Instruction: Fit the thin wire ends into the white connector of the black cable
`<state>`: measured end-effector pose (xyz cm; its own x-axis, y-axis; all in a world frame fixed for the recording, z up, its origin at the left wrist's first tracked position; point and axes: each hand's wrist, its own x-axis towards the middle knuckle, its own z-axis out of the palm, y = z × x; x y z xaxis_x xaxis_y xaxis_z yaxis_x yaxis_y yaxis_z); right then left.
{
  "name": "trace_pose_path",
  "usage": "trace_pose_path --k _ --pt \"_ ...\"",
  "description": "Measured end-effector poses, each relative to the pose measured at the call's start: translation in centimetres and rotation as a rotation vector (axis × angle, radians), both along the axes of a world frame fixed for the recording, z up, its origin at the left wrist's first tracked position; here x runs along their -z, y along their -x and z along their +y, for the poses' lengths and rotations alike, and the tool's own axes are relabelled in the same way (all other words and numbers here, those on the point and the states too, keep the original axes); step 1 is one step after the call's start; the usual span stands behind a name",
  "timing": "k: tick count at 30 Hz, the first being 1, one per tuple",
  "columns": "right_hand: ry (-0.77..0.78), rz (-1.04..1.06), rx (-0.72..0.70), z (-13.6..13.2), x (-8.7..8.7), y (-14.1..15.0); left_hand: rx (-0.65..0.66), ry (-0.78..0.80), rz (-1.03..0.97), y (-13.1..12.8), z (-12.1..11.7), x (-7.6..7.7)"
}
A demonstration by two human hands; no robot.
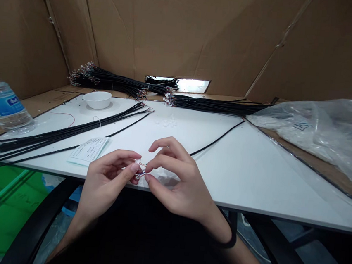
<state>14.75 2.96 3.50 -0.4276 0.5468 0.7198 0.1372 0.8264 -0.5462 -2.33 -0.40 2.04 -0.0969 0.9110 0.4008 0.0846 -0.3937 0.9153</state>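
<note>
Near the front edge of the white table, my left hand (pixel 104 179) pinches a small white connector (pixel 138 161) between thumb and index finger. Thin coloured wires (pixel 142 172) fan out beside it. My right hand (pixel 183 180) has thumb and index finger closed on one of these wires, its other fingers curled and raised. A black cable (pixel 217 141) extends from behind my right hand toward the back right; its link to the wires is hidden by the hand. Which wire sits in which slot is too small to tell.
Black cable bundles (pixel 118 81) lie along the cardboard wall (pixel 188 33), more cables (pixel 67 132) on the left. A white bowl (pixel 97 99), a printed label bag (pixel 89 150) and a water bottle (pixel 6 105) stand or lie leftward. A clear plastic bag (pixel 320 125) covers the right back.
</note>
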Motion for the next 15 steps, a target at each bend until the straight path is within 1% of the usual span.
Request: trace_pose_path --k 4,8,15 --pt "0.007 0.006 0.01 -0.01 -0.07 0.02 0.005 -0.03 -0.006 0.25 -0.21 0.05" --pt "0.026 0.01 0.022 0.01 -0.07 0.0 0.054 -0.088 -0.003 0.43 -0.23 0.34" --pt "0.024 0.02 0.039 0.15 0.11 0.02 0.072 -0.084 -0.007 0.48 -0.26 0.4"
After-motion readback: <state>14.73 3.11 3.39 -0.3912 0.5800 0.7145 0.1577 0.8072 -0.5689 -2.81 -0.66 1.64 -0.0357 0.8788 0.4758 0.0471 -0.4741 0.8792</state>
